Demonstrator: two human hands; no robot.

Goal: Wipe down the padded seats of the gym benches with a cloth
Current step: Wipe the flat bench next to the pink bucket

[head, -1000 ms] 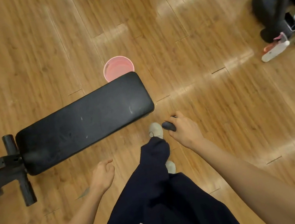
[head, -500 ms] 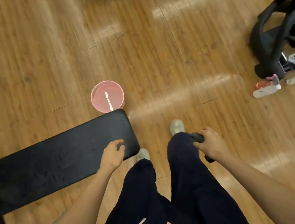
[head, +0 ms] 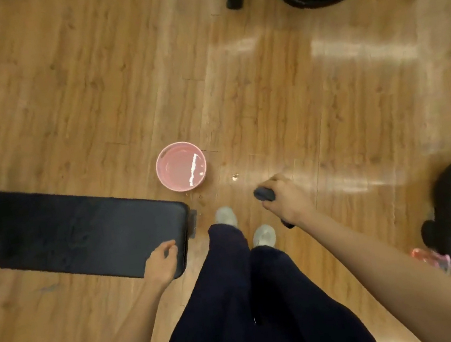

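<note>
Bench seat [head: 78,230]: lying black and padded across the left of the wooden floor [head: 54,95], its near end corner sitting under the left hand.
Left hand [head: 160,262]: resting on that corner, fingers curling loosely over the padding.
Right hand [head: 286,200]: hanging well right of the seat, gripping a dark object [head: 264,194]; whether cloth, cannot tell.
Pink bowl [head: 181,166]: standing on the floor just beyond the seat's end.
Writing: none showing legibly.
</note>
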